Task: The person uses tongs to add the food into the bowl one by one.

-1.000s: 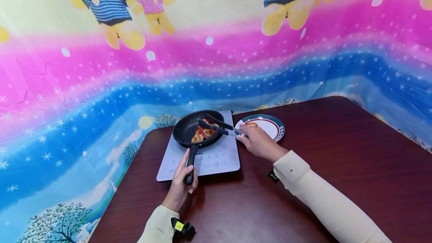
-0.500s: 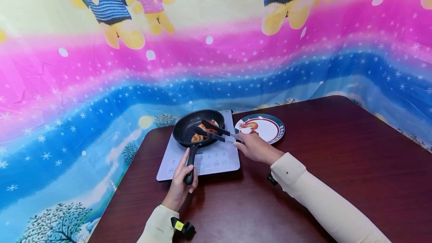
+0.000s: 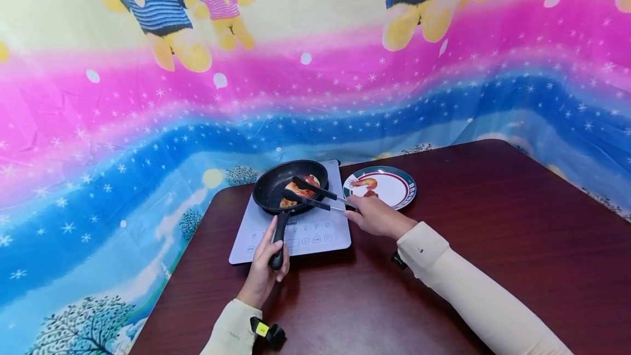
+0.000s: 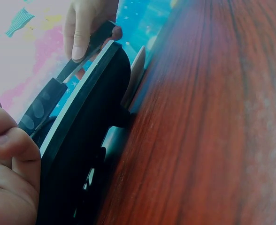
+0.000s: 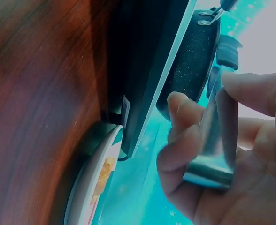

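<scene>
My left hand grips the black handle of a frying pan, which stands on a white induction cooktop. In my right hand is a pair of tongs with black tips and a metal body, held between thumb and fingers. Their tips are apart and reach down over the reddish-orange food in the pan, partly covering it. The right wrist view shows the metal end of the tongs within the curled fingers.
A white plate with a green and red rim stands right of the cooktop, behind my right hand. A cooked shrimp and another brown piece lie on it. The dark wooden table reaches to a printed cloth behind.
My right hand has come slightly down and left, uncovering the shrimp on the plate. The tong tips have shifted lower over the food and spread apart. My left hand stays on the handle.
</scene>
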